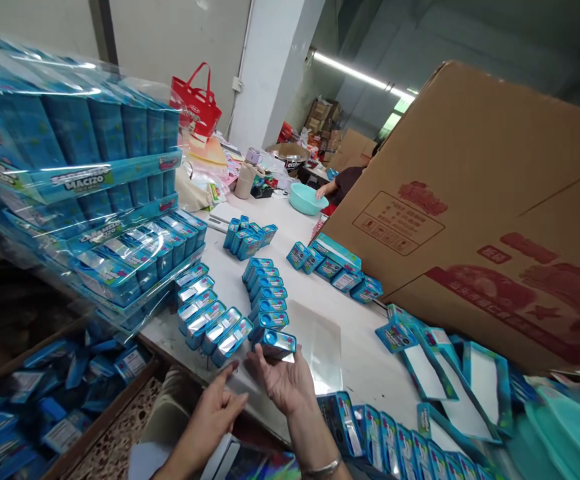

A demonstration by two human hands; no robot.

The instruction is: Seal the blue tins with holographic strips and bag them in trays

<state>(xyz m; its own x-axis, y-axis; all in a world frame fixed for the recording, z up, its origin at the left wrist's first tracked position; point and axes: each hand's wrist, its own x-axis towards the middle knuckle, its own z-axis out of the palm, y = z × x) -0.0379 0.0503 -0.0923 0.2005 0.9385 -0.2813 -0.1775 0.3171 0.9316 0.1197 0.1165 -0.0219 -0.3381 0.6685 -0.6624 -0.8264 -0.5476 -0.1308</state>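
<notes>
My right hand (284, 381) lies palm up at the near edge of the white table (360, 373), fingertips touching the nearest small blue box (276, 341) in a row of blue boxes (266, 293). Nothing is gripped in it. My left hand (215, 410) is just left of it, fingers stretched toward another row of blue boxes (207, 320) and the edge of a clear plastic sheet (315, 343). It holds nothing.
Wrapped stacks of blue boxes (80, 180) rise at left. A large cardboard carton (490, 220) stands at right, flat blue trays (445, 373) before it. A crate of boxes (45, 400) sits below left. Another person's hand (326, 189) is by a teal bowl (306, 198).
</notes>
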